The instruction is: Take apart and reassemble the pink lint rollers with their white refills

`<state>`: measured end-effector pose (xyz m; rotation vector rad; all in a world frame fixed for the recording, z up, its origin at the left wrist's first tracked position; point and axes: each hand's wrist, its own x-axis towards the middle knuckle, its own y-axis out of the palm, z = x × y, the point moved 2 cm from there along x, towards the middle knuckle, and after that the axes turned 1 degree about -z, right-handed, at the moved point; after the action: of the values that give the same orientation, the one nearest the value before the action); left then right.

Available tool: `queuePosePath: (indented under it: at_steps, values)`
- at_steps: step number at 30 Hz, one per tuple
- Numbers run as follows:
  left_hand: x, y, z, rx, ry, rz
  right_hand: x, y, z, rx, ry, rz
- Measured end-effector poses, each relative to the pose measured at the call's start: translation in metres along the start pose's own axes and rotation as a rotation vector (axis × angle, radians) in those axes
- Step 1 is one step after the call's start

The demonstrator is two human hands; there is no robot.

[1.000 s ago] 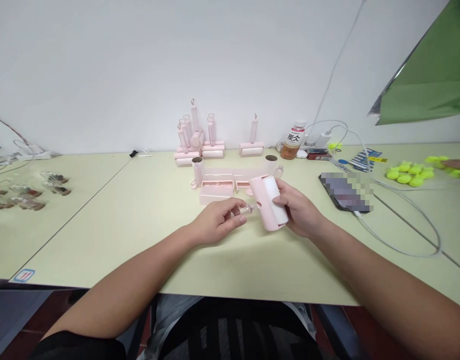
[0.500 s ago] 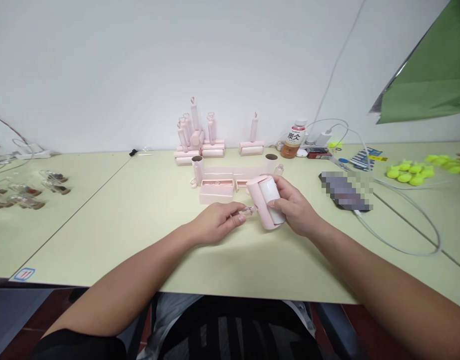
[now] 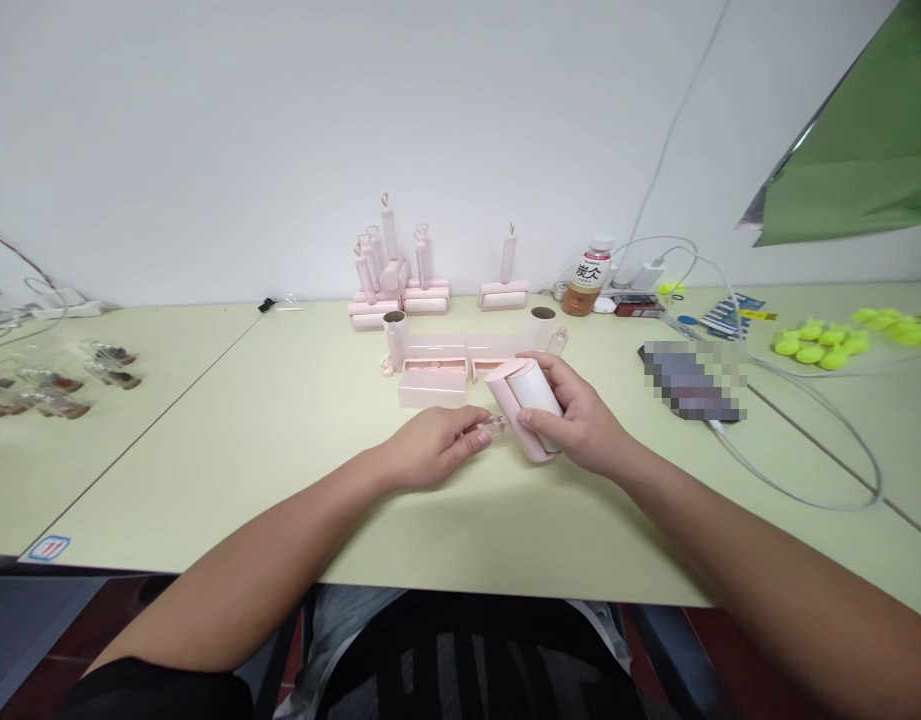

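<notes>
A pink lint roller head with a white sticky roll (image 3: 533, 385) is tilted in my right hand (image 3: 584, 415), fingers wrapped round its right side and thumb on the roll. My left hand (image 3: 445, 440) pinches a clear pinkish handle (image 3: 494, 427), whose tip meets the left side of the roller head. Most of that handle is hidden inside my fingers. Just beyond my hands lie an open pink roller case (image 3: 433, 385) and a second pink part partly covered by the roller head. Two upright rolls with brown cores, a left roll (image 3: 395, 340) and a right roll (image 3: 542, 325), stand behind them.
Several finished-looking pink lint rollers (image 3: 426, 295) stand against the wall. Right of them are a drink bottle (image 3: 588, 275), a phone (image 3: 689, 382) on a white cable (image 3: 805, 500) and yellow-green toys (image 3: 820, 345). Small bagged items (image 3: 55, 385) lie far left.
My right hand has shifted slightly left with the roller head, which has turned so its white roll faces more upward. My left hand stays nearly still on the handle.
</notes>
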<state>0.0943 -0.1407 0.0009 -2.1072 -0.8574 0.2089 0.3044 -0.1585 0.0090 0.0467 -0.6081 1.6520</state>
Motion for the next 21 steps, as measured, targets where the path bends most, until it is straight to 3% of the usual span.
queuePosePath:
  at_steps: [11, 21]
  values:
    - [-0.0001, 0.0016, 0.0000, -0.001, -0.002, 0.006, -0.0047, 0.0041, 0.0033, -0.128, -0.030, -0.010]
    - [-0.0011, 0.0029, 0.0004, -0.022, 0.015, -0.010, -0.0054, 0.0052, -0.0015, -0.061, -0.064, 0.022]
